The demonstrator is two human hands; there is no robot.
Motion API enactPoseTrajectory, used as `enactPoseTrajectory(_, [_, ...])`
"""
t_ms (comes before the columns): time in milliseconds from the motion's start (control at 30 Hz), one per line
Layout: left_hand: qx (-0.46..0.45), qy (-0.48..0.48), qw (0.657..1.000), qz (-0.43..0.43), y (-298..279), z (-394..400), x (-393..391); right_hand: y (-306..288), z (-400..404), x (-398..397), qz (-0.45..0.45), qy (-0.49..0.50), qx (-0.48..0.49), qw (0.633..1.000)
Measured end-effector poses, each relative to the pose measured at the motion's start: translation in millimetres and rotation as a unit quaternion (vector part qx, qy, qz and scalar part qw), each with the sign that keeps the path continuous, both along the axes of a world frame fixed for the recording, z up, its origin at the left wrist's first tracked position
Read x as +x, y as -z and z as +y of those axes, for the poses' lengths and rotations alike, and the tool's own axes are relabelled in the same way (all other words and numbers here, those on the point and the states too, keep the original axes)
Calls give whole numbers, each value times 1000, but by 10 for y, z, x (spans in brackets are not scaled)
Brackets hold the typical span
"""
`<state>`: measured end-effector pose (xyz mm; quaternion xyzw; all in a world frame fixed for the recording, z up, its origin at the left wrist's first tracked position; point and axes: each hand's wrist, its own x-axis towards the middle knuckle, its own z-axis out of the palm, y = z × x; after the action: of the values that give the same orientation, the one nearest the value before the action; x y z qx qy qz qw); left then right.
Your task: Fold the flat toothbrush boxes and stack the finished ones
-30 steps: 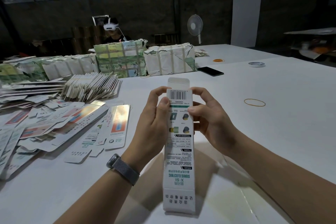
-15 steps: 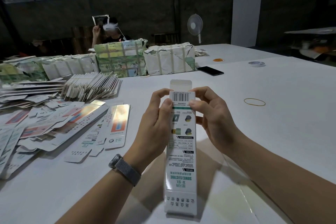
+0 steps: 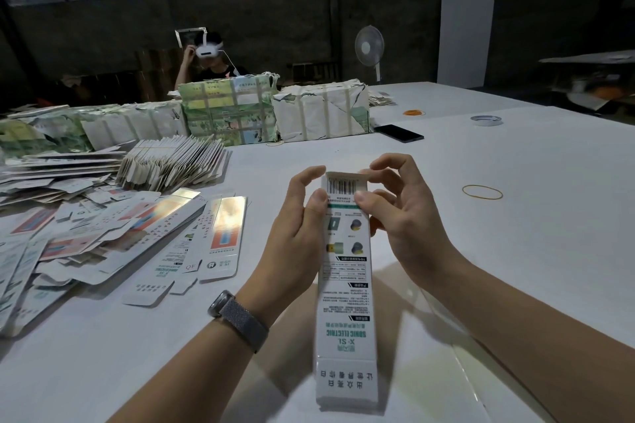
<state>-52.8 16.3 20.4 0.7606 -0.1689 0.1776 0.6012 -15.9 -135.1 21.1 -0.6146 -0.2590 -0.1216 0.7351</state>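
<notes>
A long white toothbrush box (image 3: 346, 288), printed with green text and a barcode, stands lengthwise over the table in front of me. My left hand (image 3: 295, 233) grips its far end from the left, thumb on the printed face. My right hand (image 3: 402, 216) pinches the same end from the right, fingers curled over the top flap, which is folded down. Flat unfolded boxes (image 3: 103, 233) lie scattered at the left, two of them with shiny fronts (image 3: 225, 230). A leaning row of flat blanks (image 3: 171, 165) sits behind them.
Wrapped bundles (image 3: 275, 112) line the far side of the white table (image 3: 515, 251), with a person wearing a headset (image 3: 209, 55) behind them. A black phone (image 3: 398, 133), a tape roll (image 3: 486, 120) and rubber bands (image 3: 482, 192) lie at the right. A fan (image 3: 369, 45) stands at the back.
The box's top flap, upright a second ago, has been folded down over the end by my fingers. The person behind the bundles has raised a hand to the headset.
</notes>
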Motion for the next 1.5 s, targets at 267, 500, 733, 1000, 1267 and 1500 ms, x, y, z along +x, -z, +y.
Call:
enactPoseTrajectory(267, [-1, -13, 1000, -7, 1, -3, 19, -16, 18, -32, -5, 9, -28, 1000])
enactPoseTrajectory(500, [22, -24, 999, -22, 13, -2, 32, -47, 24, -61, 31, -52, -17, 998])
enactPoseTrajectory(733, [53, -30, 996, -61, -11, -18, -5, -44, 81, -127, -7, -47, -1, 999])
enactPoseTrajectory(1000, [79, -30, 993, -85, -63, -55, -30, -160, 62, -127, 12, -19, 41, 999])
enactPoseTrajectory(1267, [118, -52, 986, -104, -22, -113, -33, -169, 55, -117, 76, -15, 67, 995])
enactPoseTrajectory(1500, [130, -52, 984, -109, -31, -112, -28, -165, 64, -140, 82, -36, 57, 994])
